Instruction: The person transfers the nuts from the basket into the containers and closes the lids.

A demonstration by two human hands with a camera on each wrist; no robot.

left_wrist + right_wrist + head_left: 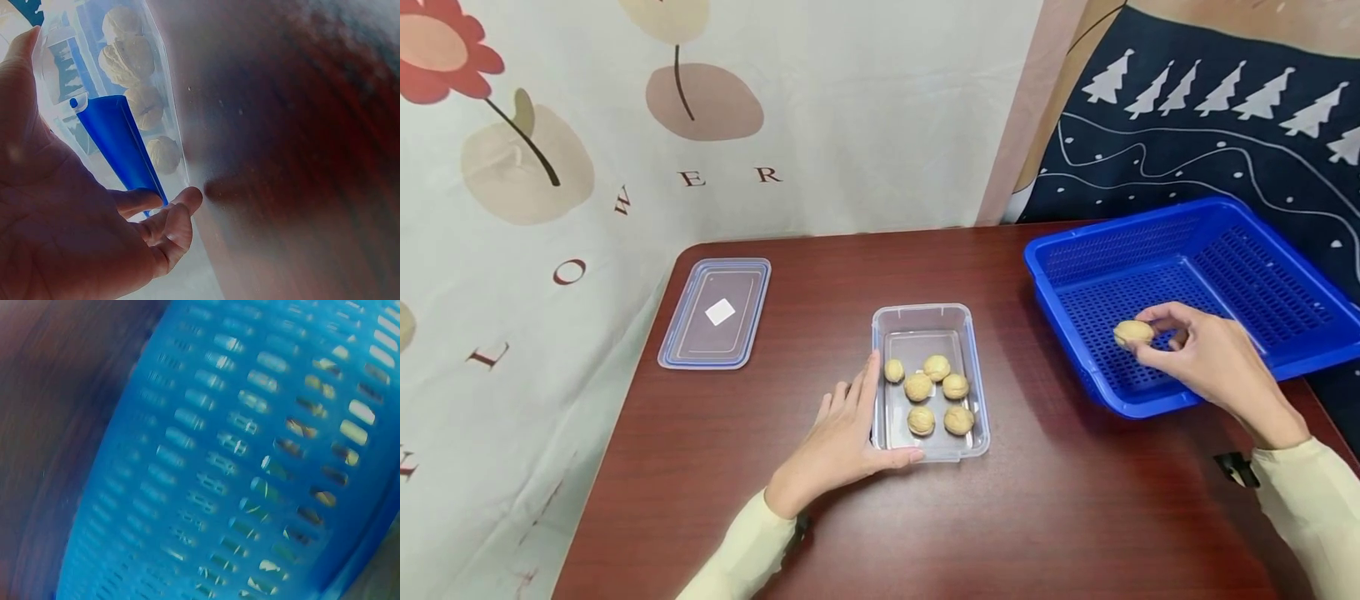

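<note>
A clear plastic box [928, 321] stands on the table with several walnuts [917, 387] in it. My left hand [838, 437] rests against the box's near left corner, straight fingers along the left wall and thumb across the near rim. In the left wrist view, the left hand [62, 206] lies beside the box's blue latch [122, 144]. Over the blue basket [1120, 408], my right hand [1213, 354] pinches a walnut [1133, 333] between thumb and fingers. The right wrist view shows only the basket's slotted wall [187, 450] and some table; the hand is out of sight there.
A clear lid with a blue rim [713, 346] and a white sticker lies at the table's back left. Printed cloths [880, 125] hang behind the table. The basket stands at the back right, its right side reaching past the table edge.
</note>
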